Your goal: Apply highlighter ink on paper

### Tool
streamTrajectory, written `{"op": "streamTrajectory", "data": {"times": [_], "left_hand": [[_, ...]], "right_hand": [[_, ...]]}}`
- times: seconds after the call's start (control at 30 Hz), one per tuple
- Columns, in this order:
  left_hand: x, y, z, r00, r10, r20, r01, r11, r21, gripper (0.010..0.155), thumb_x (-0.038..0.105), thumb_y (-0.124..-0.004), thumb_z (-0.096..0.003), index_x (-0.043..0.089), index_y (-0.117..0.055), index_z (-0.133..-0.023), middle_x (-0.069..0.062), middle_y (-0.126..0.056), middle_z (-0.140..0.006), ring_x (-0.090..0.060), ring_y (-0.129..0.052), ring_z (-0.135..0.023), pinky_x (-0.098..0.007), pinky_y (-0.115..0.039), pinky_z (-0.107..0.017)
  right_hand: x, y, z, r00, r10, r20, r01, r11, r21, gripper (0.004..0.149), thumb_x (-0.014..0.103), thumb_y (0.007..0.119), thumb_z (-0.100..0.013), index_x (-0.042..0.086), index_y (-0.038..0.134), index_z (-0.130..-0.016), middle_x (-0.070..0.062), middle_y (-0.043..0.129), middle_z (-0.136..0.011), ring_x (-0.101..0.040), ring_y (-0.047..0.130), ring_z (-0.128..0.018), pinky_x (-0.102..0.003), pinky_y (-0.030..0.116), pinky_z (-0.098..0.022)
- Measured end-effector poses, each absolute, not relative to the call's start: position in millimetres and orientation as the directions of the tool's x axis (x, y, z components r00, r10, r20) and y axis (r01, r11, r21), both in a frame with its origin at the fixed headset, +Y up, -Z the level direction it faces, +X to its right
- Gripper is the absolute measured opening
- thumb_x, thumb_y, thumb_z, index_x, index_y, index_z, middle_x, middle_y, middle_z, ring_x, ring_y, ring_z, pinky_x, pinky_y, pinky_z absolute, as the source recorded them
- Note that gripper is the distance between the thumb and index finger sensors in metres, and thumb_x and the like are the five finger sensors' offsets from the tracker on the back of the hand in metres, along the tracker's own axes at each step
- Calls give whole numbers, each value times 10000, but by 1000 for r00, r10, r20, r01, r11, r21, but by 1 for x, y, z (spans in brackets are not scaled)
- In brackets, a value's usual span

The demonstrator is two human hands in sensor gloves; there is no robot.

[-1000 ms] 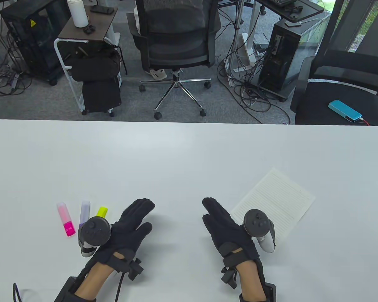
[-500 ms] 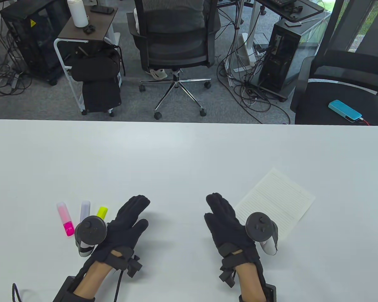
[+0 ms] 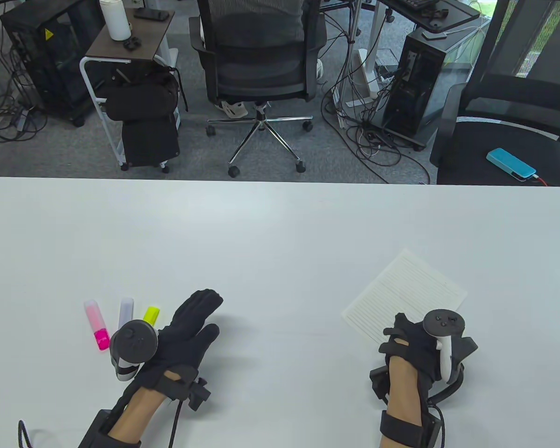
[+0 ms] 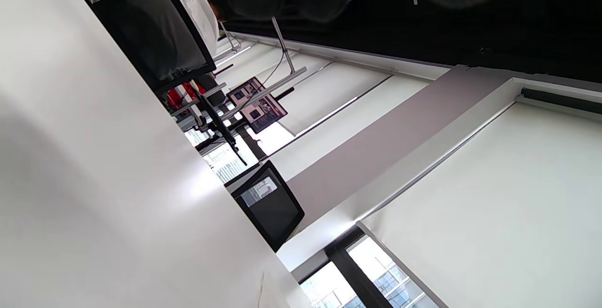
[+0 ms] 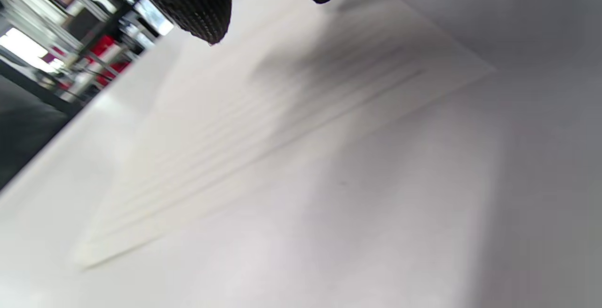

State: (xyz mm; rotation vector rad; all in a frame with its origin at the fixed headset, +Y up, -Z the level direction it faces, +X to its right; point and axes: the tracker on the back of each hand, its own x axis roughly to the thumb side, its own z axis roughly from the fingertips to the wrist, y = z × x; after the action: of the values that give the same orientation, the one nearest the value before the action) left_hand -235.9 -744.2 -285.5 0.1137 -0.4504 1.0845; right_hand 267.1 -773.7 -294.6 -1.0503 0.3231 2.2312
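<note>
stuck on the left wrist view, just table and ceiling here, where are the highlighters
Observer: Three lie on the table beside the left hand: a pink highlighter, a purple highlighter and a yellow highlighter.
Operator: is my left hand holding one
Observer: No, its fingers lie spread and flat with nothing in them.
Operator: and the paper
Observer: The lined paper lies on the right side; the right hand is over its near corner.
Operator: any ink on it
Observer: None visible.
</note>
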Motion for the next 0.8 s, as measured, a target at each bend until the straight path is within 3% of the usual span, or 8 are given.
{"op": "streamTrajectory", "data": {"times": [0.17, 0.43, 0.6, 0.8], "left_hand": [[-239, -743, -285, 370, 838, 402, -885, 449, -122, 717, 623, -644, -484, 221, -565, -1072, -105, -533, -1153, -434, -446, -1084, -717, -417, -715], [-237, -741, -282, 391, 819, 420, -871, 477, -119, 710, 621, -644, -484, 216, -587, -1064, -105, -551, -1146, -433, -459, -1081, -715, -426, -714], [-240, -738, -281, 394, 816, 422, -873, 476, -104, 708, 620, -645, -484, 212, -594, -1061, -109, -555, -1144, -433, -459, -1081, -714, -426, -715], [-249, -735, -282, 410, 813, 413, -877, 476, -66, 708, 621, -644, -485, 210, -597, -1060, -112, -557, -1143, -433, -455, -1082, -716, -424, -714]], "right_hand": [[262, -776, -300, -538, 331, -775, -496, -868, -26, 663, 396, 771, -692, -17, 416, -1069, -335, 119, -1167, -597, 32, -1006, -800, 90, -603], [251, -770, -315, -603, 269, -751, -428, -904, 20, 436, 273, 762, -683, -11, 630, -986, -306, 295, -1180, -582, 225, -1046, -812, 171, -629], [244, -767, -309, -645, 342, -683, -445, -895, -28, 404, 270, 764, -676, 29, 649, -980, -306, 329, -1181, -581, 234, -1049, -821, 159, -608], [195, -738, -304, -746, 534, -398, -555, -829, -71, 394, 281, 758, -674, 62, 649, -983, -293, 319, -1192, -583, 210, -1052, -822, 146, -594]]}}
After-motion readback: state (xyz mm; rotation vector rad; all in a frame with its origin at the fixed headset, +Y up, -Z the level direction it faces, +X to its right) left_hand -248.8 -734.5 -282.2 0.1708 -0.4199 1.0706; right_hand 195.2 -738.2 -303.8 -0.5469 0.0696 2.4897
